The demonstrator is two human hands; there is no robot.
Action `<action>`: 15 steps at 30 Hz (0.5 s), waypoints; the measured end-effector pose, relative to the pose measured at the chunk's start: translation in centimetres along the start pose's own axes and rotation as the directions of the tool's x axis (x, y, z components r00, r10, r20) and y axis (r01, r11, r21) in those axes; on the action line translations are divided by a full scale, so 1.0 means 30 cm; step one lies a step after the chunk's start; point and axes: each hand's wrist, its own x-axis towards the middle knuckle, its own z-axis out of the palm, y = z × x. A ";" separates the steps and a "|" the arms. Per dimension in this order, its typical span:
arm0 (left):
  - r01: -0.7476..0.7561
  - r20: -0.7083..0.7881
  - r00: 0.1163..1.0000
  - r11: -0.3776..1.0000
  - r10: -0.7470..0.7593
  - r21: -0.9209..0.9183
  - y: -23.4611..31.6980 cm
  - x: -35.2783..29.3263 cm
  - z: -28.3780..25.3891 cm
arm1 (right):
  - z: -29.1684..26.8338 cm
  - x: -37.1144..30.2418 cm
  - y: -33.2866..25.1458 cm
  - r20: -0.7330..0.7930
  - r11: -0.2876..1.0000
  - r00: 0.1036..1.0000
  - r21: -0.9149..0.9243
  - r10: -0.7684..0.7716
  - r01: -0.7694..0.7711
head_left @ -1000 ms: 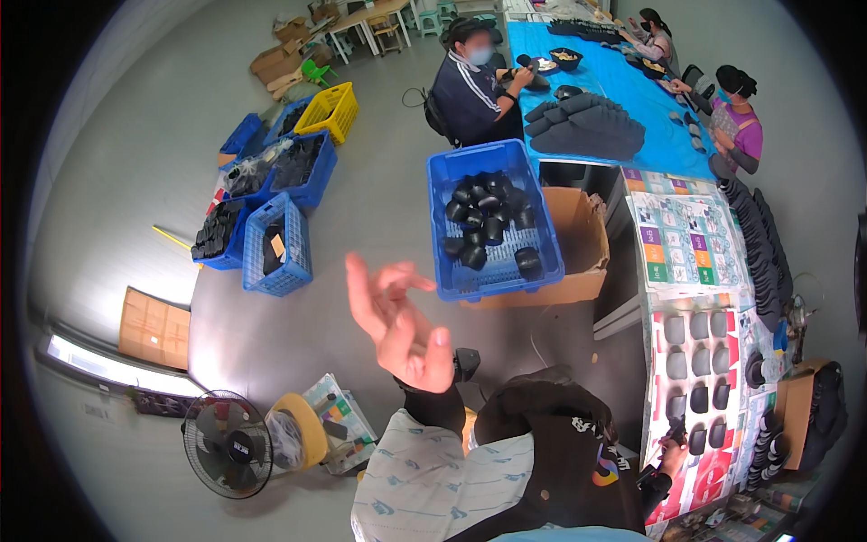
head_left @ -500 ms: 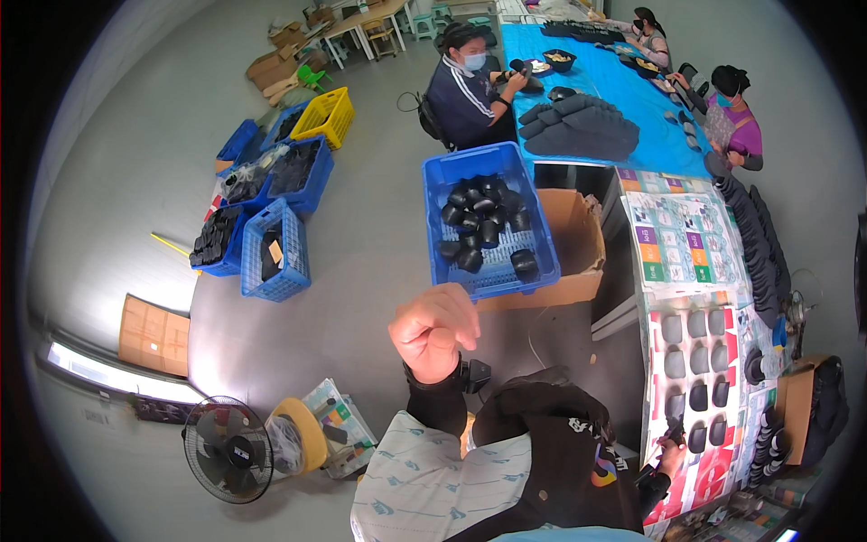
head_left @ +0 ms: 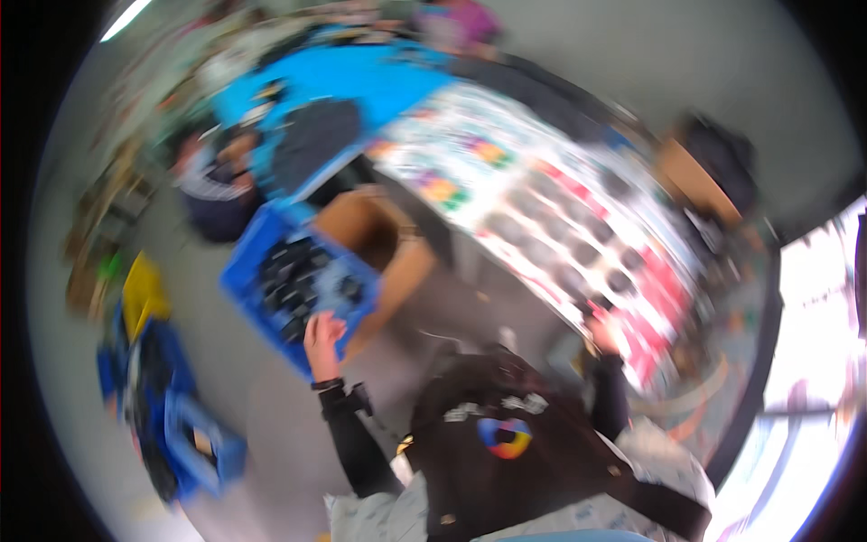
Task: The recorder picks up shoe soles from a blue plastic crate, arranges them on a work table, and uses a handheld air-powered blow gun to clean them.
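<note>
The view is smeared by motion. My left hand (head_left: 323,345) is at the near rim of a blue crate (head_left: 246,287), its fingers stretched out and apart with nothing visible in them. Inside the crate are several black rounded pieces (head_left: 293,275). My right hand (head_left: 607,332) is over the near end of the worktable, fingers drawn together at a small dark thing (head_left: 596,305) too blurred to name. Beside it, rows of dark rounded pads (head_left: 564,230) lie on a red and white sheet (head_left: 643,312).
A cardboard box (head_left: 397,294) stands beside the crate. Beyond, a blue-covered table (head_left: 397,86) bears a dark pile (head_left: 316,144); a person (head_left: 217,190) sits at its left side. More blue crates (head_left: 206,443) and a yellow crate (head_left: 144,294) are at left.
My view has swung to the right, so the crate and tables appear further left and tilted. My left hand has gone from curled to stretched out; my right hand stays at the pad rows.
</note>
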 end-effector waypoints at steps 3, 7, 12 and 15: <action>0.221 0.256 0.878 0.818 -0.403 0.531 -0.793 0.003 -0.218 | -0.132 0.097 -0.234 0.149 0.798 0.895 0.409 0.420 -0.443; 0.539 0.274 0.580 0.614 -0.767 0.576 -1.136 -0.144 -0.315 | -0.135 0.046 -0.190 0.036 0.836 0.934 0.434 0.355 -0.335; 0.636 0.220 0.390 0.435 -0.894 0.637 -1.143 -0.197 -0.316 | -0.164 -0.136 -0.067 0.123 0.675 0.824 0.513 0.554 -0.530; 0.686 0.197 0.389 0.425 -0.900 0.590 -1.125 -0.178 -0.343 | -0.188 -0.122 -0.082 0.095 0.682 0.837 0.534 0.538 -0.499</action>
